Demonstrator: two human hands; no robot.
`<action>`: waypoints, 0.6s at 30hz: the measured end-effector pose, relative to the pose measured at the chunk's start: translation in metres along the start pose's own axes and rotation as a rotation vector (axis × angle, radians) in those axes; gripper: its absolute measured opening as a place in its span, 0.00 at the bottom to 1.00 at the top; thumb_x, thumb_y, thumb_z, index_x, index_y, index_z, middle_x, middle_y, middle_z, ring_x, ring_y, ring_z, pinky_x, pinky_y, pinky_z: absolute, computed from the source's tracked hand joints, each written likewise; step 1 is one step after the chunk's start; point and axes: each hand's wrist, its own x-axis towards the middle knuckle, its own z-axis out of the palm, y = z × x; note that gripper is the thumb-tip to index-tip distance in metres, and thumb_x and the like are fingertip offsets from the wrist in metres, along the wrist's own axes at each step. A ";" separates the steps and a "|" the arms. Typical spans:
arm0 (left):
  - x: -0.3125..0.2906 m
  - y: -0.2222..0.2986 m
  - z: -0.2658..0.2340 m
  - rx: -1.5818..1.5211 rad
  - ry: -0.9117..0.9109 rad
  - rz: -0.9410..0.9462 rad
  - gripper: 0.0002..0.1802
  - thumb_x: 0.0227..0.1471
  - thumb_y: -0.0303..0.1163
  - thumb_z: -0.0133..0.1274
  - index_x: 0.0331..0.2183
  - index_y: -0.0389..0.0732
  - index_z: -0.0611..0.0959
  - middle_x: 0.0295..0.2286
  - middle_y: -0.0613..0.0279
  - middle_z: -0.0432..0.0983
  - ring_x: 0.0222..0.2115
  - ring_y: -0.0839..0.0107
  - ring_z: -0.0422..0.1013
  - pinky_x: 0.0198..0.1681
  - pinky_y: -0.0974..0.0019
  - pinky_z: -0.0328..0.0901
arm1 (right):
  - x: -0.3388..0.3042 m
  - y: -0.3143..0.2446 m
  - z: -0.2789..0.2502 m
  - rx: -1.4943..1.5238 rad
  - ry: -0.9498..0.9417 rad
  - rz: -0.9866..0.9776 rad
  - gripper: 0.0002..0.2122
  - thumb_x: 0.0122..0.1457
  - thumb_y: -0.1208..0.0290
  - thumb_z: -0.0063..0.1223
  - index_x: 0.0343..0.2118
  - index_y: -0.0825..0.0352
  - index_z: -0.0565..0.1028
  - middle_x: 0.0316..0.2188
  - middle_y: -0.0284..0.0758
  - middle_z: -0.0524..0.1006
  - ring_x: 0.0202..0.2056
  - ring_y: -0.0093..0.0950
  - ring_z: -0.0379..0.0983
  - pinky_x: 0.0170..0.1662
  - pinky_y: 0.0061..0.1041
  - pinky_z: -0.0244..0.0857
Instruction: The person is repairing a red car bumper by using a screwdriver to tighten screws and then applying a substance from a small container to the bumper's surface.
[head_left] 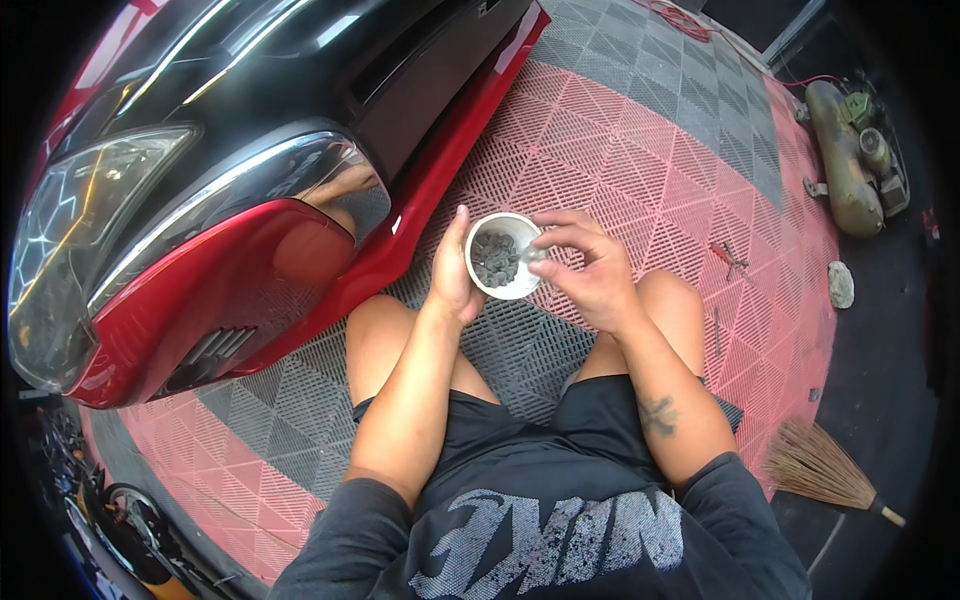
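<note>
In front of my knees, a white round cup [512,290] is tilted so that its inside faces up at me. Small dark grey pieces [494,256], perhaps screws or clips, lie heaped inside it. My left hand [456,268] wraps around the cup's left side, thumb up along the wall. At the opposite rim, my right hand [592,268] pinches a small pale grey piece [534,255] between thumb and fingers, just over the cup's opening. Its exact kind is too small to tell.
A red and black vehicle body [250,270] with a headlight [95,200] fills the left. On the red and grey tile floor [600,130] lie red-handled pliers [730,262] and a thin rod [717,330]. To the right are a broom [820,465], a white lump [840,285] and a compressor tank [840,160].
</note>
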 end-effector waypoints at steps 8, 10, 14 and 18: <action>-0.005 0.001 0.005 -0.106 -0.029 0.024 0.37 0.70 0.64 0.44 0.43 0.37 0.88 0.40 0.53 0.87 0.41 0.60 0.83 0.48 0.54 0.78 | -0.005 0.005 -0.028 1.062 0.017 0.339 0.14 0.69 0.74 0.60 0.56 0.66 0.80 0.47 0.36 0.84 0.48 0.28 0.80 0.50 0.30 0.75; -0.009 0.002 0.009 -0.123 -0.047 0.035 0.35 0.70 0.62 0.44 0.43 0.39 0.88 0.39 0.55 0.87 0.40 0.60 0.83 0.48 0.54 0.78 | -0.005 0.005 -0.032 1.139 0.004 0.333 0.14 0.71 0.71 0.57 0.57 0.65 0.79 0.47 0.36 0.84 0.48 0.30 0.80 0.49 0.30 0.75; -0.010 0.005 0.006 -0.139 -0.066 0.072 0.33 0.71 0.61 0.44 0.45 0.40 0.87 0.41 0.57 0.86 0.41 0.61 0.83 0.49 0.54 0.77 | -0.002 0.002 -0.034 1.157 0.026 0.353 0.14 0.72 0.70 0.56 0.58 0.65 0.79 0.47 0.37 0.84 0.48 0.30 0.80 0.49 0.30 0.75; -0.005 0.003 0.001 -0.230 -0.108 0.095 0.34 0.71 0.59 0.41 0.50 0.37 0.85 0.45 0.53 0.85 0.44 0.58 0.82 0.52 0.53 0.76 | 0.000 0.005 -0.034 1.148 0.003 0.354 0.14 0.73 0.70 0.55 0.58 0.65 0.78 0.48 0.37 0.84 0.49 0.31 0.80 0.49 0.31 0.75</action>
